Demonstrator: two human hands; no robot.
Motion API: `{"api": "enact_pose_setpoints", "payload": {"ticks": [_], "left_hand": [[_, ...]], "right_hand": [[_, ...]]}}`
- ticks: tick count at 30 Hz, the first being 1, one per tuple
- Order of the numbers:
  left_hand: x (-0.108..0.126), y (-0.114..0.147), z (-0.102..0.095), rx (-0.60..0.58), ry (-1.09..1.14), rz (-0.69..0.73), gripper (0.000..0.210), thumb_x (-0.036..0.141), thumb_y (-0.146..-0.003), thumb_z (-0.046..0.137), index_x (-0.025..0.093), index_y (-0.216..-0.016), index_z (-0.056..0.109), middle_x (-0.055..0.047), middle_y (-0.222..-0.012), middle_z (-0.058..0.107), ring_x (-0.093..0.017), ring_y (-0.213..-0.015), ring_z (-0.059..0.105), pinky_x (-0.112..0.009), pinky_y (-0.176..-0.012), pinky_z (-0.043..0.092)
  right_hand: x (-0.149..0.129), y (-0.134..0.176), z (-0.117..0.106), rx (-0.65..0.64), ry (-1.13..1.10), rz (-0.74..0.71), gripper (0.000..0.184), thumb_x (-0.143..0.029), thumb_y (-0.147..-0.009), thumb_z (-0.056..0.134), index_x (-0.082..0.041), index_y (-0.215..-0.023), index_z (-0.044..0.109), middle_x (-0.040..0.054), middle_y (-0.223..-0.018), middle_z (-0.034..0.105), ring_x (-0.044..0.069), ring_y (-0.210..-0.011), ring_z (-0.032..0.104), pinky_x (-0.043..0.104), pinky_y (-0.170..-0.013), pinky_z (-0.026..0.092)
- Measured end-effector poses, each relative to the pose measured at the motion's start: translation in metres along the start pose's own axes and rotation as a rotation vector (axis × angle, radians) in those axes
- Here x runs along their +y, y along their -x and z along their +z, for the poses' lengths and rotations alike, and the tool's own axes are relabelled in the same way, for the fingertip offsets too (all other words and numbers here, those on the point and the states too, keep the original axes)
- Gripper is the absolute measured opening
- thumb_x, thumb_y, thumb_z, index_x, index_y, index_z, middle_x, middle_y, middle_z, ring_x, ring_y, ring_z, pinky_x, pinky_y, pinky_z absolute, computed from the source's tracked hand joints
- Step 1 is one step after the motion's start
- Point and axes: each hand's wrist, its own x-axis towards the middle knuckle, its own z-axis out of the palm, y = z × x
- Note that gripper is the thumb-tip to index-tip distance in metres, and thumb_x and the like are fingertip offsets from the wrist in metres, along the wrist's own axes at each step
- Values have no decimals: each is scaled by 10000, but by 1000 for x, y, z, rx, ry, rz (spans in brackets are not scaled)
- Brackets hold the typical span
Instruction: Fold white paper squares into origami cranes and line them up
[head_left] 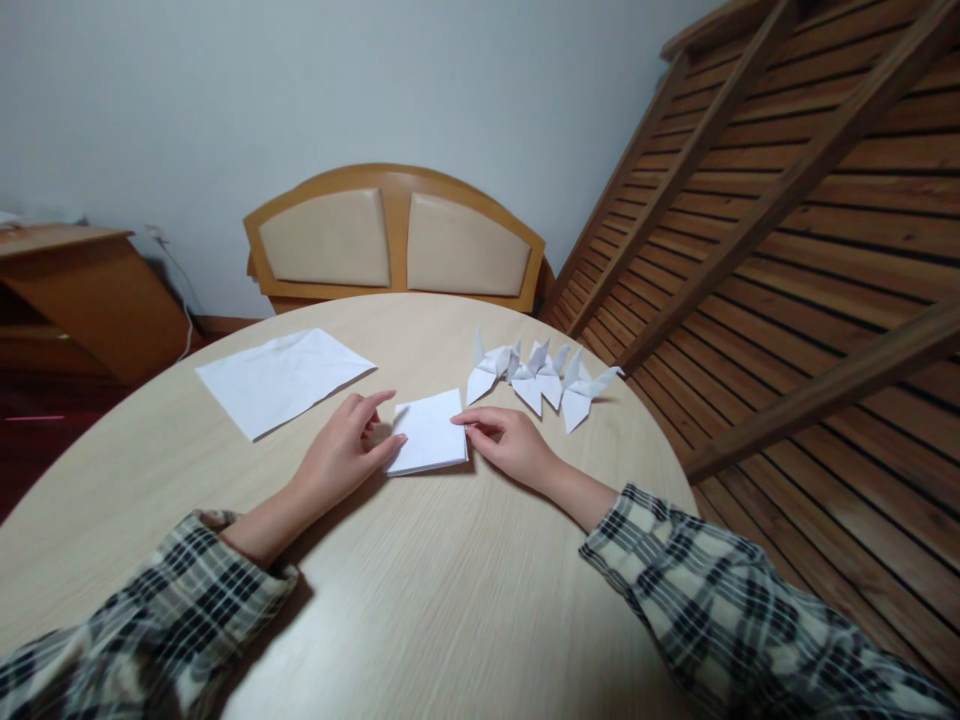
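A folded square of white paper [429, 432], several layers thick along its near edge, lies on the round table in front of me. My right hand [504, 440] pinches its right edge between thumb and forefinger. At the left edge, my left hand [346, 445] rests its thumb on the paper; its forefinger is stretched out and apart from the thumb, while its other fingers are partly hidden. Beyond my right hand stand several folded white paper cranes [576, 392] in a close group. To the left, a larger sheet of white paper [283, 378] lies flat with faint creases.
The pale wooden table [420, 590] has a curved far edge. Behind it stands a wooden headboard [400, 180] with two cream panels against the wall. A slatted wooden frame [787, 230] leans along the right. A brown cabinet [97, 290] is at the far left.
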Motion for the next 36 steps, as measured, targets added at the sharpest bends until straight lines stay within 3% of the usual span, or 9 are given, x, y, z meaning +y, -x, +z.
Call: {"api": "enact_pose_setpoints", "payload": {"ticks": [3,6,9,12,19,36], "left_hand": [[4,6,-6,-17,-92,171,306,350,-915,568,186,-1164,632,-108,-1105,579,-250,-1036,572,-452,-917,491],[11,11,-6,-118,-99,283,291,350,-954,514,208,-1178,633,-130,-1289,565,-278,-1200,534,-487,-1014,453],[15,14,-4,-217,-84,332,333,429,-915,588,212,-1166,619,-135,-1377,545,-296,-1267,511,-487,-1052,434],[14,15,-2,-234,-65,290,364,478,-869,641,199,-1096,591,-144,-1326,587,-293,-1205,563,-462,-986,484],[7,13,0,-214,-48,208,251,419,-903,590,196,-1017,566,-104,-1100,675,-249,-983,634,-419,-843,521],[6,11,-4,-219,-27,206,200,372,-908,589,207,-1001,654,-76,-1010,710,-218,-909,652,-370,-807,511]], "right_hand": [[1,0,-1,-17,39,-3,257,-142,-855,568,-222,-1019,749,43,-1047,757,177,-936,707,334,-836,553],[3,0,-1,-47,61,0,268,-131,-858,568,-227,-1033,746,42,-1064,755,181,-965,703,350,-882,533],[4,-1,-1,-74,73,4,278,-115,-857,564,-223,-1034,749,47,-1059,756,180,-959,702,342,-875,530],[4,-2,0,-83,91,-5,273,-104,-853,567,-214,-1018,755,55,-1047,757,181,-971,697,342,-892,524],[5,-2,0,-91,126,-35,280,-102,-854,560,-219,-1014,757,66,-1060,751,191,-1010,683,376,-941,509],[7,-1,-1,-124,129,-117,336,-87,-810,596,-180,-1112,710,96,-1113,715,213,-1068,631,415,-986,470]]}}
